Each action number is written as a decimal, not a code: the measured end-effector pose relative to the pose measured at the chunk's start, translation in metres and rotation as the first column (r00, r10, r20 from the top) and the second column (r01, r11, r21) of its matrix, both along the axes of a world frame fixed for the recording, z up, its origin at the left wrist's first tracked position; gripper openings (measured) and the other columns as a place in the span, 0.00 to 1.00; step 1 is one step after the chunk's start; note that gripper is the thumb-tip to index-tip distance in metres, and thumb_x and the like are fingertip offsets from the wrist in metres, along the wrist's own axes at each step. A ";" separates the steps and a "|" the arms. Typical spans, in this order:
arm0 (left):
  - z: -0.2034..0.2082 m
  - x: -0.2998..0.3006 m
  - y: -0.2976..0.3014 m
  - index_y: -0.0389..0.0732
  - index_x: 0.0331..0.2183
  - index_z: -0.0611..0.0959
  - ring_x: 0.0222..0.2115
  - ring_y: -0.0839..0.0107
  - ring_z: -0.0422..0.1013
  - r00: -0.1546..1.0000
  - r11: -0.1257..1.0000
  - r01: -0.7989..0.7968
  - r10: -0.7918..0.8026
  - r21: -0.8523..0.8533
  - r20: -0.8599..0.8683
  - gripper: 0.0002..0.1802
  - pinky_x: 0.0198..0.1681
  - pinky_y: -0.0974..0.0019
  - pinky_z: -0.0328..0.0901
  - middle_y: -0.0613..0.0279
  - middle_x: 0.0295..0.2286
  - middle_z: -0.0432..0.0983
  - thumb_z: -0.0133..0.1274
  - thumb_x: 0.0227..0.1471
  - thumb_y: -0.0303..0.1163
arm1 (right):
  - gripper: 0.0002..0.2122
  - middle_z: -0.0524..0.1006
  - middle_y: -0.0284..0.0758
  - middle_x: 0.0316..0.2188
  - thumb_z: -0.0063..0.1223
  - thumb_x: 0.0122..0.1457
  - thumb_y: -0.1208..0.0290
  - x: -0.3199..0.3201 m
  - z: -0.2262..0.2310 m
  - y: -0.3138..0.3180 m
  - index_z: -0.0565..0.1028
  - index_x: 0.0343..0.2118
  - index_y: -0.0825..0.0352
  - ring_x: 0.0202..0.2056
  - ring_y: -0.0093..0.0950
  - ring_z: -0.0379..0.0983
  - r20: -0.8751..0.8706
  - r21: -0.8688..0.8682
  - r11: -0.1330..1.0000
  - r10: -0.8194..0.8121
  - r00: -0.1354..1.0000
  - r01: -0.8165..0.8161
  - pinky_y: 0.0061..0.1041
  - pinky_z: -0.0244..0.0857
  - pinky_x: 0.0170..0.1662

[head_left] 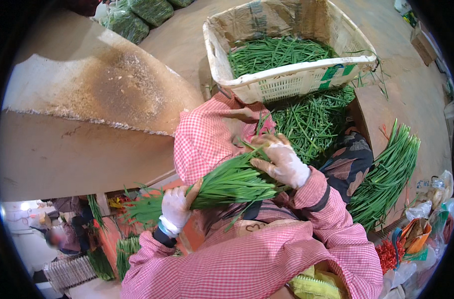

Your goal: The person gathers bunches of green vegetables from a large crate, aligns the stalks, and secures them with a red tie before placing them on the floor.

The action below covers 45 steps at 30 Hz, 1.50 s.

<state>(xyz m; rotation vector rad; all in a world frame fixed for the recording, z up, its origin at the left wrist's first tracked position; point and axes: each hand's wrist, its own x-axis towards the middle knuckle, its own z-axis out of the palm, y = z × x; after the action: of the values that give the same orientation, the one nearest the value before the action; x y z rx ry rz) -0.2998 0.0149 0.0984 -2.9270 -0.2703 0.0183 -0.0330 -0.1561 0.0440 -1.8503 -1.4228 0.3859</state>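
A thick bunch of garlic chives [232,182] lies across my lap, its long flat leaves pointing left and down. My left hand [178,205], in a white glove with bare fingertips, is wrapped round the bunch near its left end. At the bunch's upper right my right hand [283,160], gloved the same way, has its fingers curled and pressed together on some of the chive blades. Its fingertips are partly hidden among the leaves. Loose chives [311,124] heap up just beyond my right hand, below the crate.
A white plastic crate [292,70] holding more chives stands ahead. To the left is a large stained board [87,159]. Another chive bundle [386,177] lies at right, near red ties [388,255] and plastic bags. Wrapped green packs [127,22] sit far left; a person [70,236] is at lower left.
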 end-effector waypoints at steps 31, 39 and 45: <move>-0.025 -0.027 0.033 0.41 0.45 0.74 0.36 0.59 0.72 0.950 0.682 -0.310 0.192 -0.662 -0.246 0.27 0.40 0.63 0.66 0.53 0.35 0.75 0.56 0.42 0.42 | 0.11 0.76 0.39 0.26 0.52 0.53 0.69 0.069 -0.056 -0.043 0.75 0.38 0.65 0.29 0.31 0.72 -0.355 -0.257 0.824 -0.567 0.744 0.505 0.29 0.66 0.36; -0.020 -0.019 0.024 0.45 0.47 0.74 0.33 0.57 0.73 0.943 0.739 -0.324 0.199 -0.590 -0.269 0.26 0.37 0.61 0.66 0.51 0.32 0.76 0.49 0.47 0.45 | 0.13 0.74 0.38 0.32 0.54 0.47 0.63 -0.042 -0.004 0.024 0.75 0.35 0.62 0.36 0.37 0.70 0.285 -0.213 0.959 0.242 0.927 -0.185 0.35 0.61 0.47; -0.032 -0.028 0.016 0.46 0.47 0.75 0.31 0.57 0.73 0.939 0.759 -0.341 0.246 -0.554 -0.240 0.24 0.35 0.60 0.67 0.54 0.28 0.76 0.50 0.46 0.42 | 0.17 0.77 0.41 0.32 0.47 0.58 0.60 0.033 -0.011 -0.030 0.74 0.37 0.73 0.35 0.27 0.73 -0.663 -0.068 0.946 -0.281 0.694 0.318 0.24 0.64 0.43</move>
<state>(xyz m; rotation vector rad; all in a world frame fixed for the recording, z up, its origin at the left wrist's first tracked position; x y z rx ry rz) -0.3281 0.0311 0.0665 -3.4256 -0.8410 0.4575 0.0002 -0.1859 0.0334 -1.6139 -0.6142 0.7458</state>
